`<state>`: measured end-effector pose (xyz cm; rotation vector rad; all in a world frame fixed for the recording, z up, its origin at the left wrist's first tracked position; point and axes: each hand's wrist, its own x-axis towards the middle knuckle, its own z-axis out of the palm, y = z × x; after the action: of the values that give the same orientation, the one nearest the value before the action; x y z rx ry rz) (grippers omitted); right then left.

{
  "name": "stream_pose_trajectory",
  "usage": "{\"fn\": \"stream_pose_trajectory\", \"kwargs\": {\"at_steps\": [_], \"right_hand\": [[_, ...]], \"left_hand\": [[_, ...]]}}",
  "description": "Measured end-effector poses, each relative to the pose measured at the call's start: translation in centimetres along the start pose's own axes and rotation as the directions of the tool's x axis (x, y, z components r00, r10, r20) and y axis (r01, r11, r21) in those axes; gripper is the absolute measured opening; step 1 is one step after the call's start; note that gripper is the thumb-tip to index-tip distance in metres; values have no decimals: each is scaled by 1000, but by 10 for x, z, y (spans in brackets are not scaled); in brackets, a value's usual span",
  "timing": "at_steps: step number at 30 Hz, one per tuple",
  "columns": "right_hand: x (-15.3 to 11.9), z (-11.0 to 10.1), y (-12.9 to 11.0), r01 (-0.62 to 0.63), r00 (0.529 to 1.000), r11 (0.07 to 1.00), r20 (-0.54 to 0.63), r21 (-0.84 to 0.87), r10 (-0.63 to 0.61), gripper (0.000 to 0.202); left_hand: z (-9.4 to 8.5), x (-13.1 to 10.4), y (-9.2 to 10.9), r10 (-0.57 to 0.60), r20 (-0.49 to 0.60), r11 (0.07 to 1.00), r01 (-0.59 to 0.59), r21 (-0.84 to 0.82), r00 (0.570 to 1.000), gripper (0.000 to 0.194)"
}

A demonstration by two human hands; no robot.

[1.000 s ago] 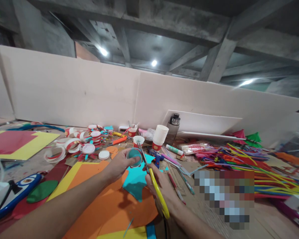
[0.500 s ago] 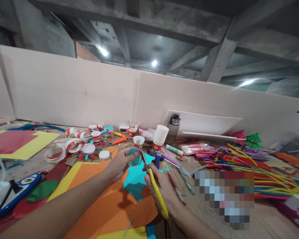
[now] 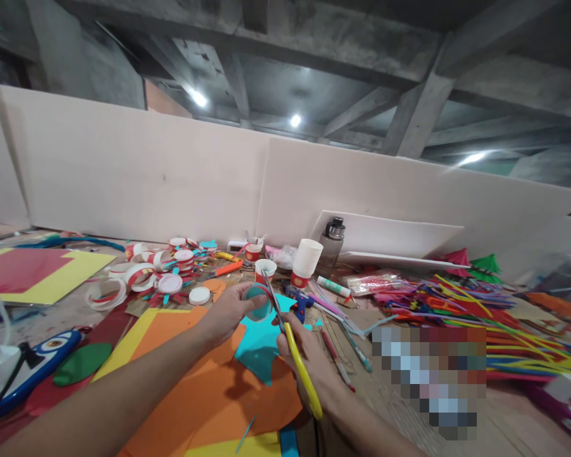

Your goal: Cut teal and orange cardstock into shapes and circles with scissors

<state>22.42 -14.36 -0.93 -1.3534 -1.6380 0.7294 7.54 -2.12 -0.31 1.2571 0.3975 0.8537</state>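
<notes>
My left fingers were clamped on the rim of a round teal piece [image 3: 257, 303], held just below the middle of the frame. My right hand [image 3: 320, 363] gripped the scissors [image 3: 307, 379] by the yellow handles, its fingers wrapped round them. Blades pointed up and left at the piece's right edge; contact could not be told. Beneath, lower centre: cyan sheet [image 3: 259, 352] over orange paper [image 3: 195, 406]. Right of centre, a cup stack [image 3: 308, 257] stood near a dark bottle [image 3: 332, 246] on the bench [image 3: 504, 422].
</notes>
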Motion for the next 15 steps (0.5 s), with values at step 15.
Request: {"fn": "stream_pose_trajectory", "kwargs": {"at_steps": [15], "right_hand": [[0, -1, -2, -21, 1000, 1000, 5, 19, 21, 33]], "left_hand": [[-7, 3, 4, -5, 13, 997, 4, 79, 1000, 27]]}}
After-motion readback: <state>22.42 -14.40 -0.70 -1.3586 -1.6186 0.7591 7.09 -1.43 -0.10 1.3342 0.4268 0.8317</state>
